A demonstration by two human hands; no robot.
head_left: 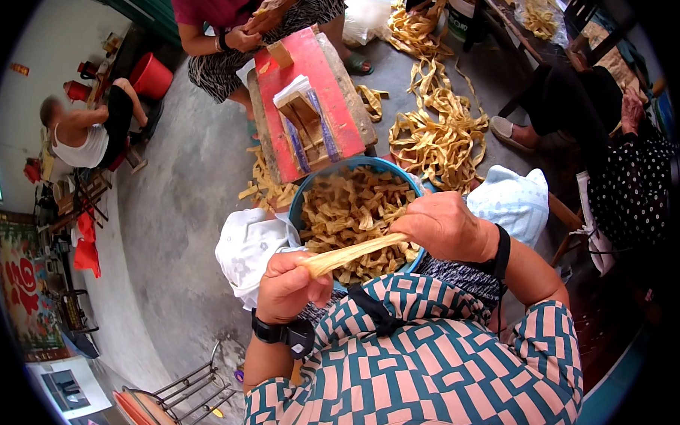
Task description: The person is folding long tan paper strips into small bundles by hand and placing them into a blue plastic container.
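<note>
A flat, yellowish dried strip (357, 255) is stretched between my two hands over a round blue basin (366, 160). My left hand (288, 289) is closed round its lower left end, at the basin's near left rim. The upper right end is gripped in the closed fingers of my right hand (448, 225), over the basin's right side. Short, knotted-looking yellow-brown pieces (347, 213) fill much of the basin. I cannot make out what the strip is made of.
Beyond the basin stands a low red-topped bench (333, 74) with a wooden block fixture (302, 117). Long yellow strips (440, 145) lie heaped on the floor to its right. A person (245, 40) sits at the far end; another (634, 163) sits right. A metal-framed chair (187, 394) is lower left.
</note>
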